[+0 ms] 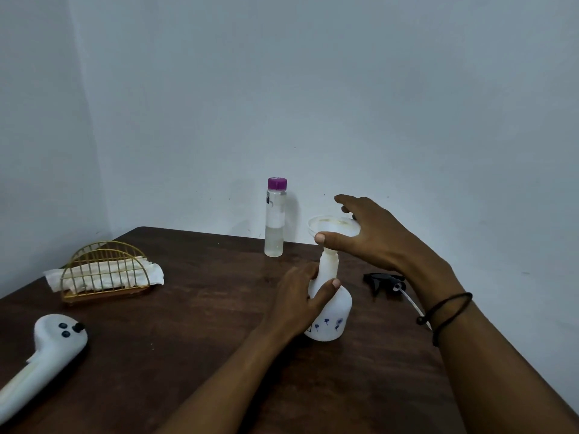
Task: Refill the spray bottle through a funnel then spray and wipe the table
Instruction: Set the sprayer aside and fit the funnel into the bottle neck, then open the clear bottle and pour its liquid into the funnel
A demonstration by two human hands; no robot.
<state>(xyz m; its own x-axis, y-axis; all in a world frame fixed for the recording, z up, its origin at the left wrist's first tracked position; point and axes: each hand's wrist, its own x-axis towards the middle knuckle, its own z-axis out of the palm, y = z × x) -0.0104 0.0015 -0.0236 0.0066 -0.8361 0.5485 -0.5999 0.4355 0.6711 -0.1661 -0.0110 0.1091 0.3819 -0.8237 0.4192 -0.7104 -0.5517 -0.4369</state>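
Spray bottle (pixel 329 308) is standing upright mid-table, uncapped, and your left hand (pixel 297 303) is wrapping its shoulder while your right hand (pixel 372 236) is pinching the funnel (pixel 333 228) rim seated in the neck. Being light, thin plastic, it is probably tipping easily, so you are better gripping low.

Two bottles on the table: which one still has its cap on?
The clear bottle by the wall, with its purple cap. The white spray bottle is open, with a funnel in its neck.

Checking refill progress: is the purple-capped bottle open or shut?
Shut: the purple cap sits on the clear bottle, upright at the table's far edge, untouched.
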